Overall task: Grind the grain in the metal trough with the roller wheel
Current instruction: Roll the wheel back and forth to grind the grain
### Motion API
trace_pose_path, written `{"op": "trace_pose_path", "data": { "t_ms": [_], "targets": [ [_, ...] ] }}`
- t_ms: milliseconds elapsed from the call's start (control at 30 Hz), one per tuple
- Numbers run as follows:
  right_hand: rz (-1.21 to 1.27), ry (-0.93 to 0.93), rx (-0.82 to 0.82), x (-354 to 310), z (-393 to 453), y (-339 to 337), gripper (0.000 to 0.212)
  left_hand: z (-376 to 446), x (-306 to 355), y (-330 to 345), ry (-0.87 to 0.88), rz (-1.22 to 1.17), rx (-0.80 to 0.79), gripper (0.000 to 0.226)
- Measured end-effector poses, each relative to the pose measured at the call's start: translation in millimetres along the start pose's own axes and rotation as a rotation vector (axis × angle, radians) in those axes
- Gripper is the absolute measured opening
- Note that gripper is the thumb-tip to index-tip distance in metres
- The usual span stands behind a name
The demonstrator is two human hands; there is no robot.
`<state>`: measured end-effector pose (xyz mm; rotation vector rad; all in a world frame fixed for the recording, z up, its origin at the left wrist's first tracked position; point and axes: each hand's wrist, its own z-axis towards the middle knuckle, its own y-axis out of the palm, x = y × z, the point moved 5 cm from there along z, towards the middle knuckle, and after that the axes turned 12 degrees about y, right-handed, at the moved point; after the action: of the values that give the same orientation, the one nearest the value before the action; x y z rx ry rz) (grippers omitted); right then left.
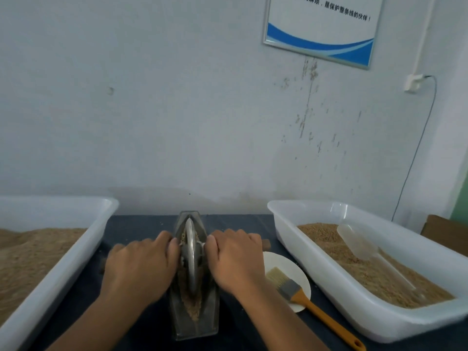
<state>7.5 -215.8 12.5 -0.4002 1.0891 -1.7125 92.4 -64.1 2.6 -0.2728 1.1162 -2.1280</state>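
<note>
Hands — left, right — curl fingers round roller wheel handles in trough

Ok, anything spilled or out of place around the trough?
No spill shows: grain stays inside the trough. The only oddity is the brush, lying half on the plate, its handle overhanging onto the table.

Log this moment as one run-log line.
step: grinding | left hand: on axle handle | right hand: on axle handle | roller wheel: upright in trough | grain: partly crushed | brush: on plate
</note>
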Motion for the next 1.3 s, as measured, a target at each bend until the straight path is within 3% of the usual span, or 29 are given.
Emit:
{"op": "trace_pose_path", "data": {
  "t_ms": [200,500,1000,1133,1300],
  "targets": [
    [0.050,0.046,-0.125,8,-1,0,0.043,0,8,-10,-0.016,0.013,0.028,0.053],
    [0.023,0.091,-0.260,10,-6,-7,0.045,-6,19,-21,-0.019,0.029,-0.053,0.052],
    [0.019,0.132,-0.201,9,-2,2,0.044,4,13,-14,0.007,0.013,-0.023,0.059],
    [0.012,0.149,-0.198,9,6,10,0.044,12,9,-4,-0.005,0.025,-0.031,0.050],
    [-0.001,0.150,-0.155,4,22,19,0.045,23,-1,15,0.023,0.027,-0.145,0.021]
  ]
}}
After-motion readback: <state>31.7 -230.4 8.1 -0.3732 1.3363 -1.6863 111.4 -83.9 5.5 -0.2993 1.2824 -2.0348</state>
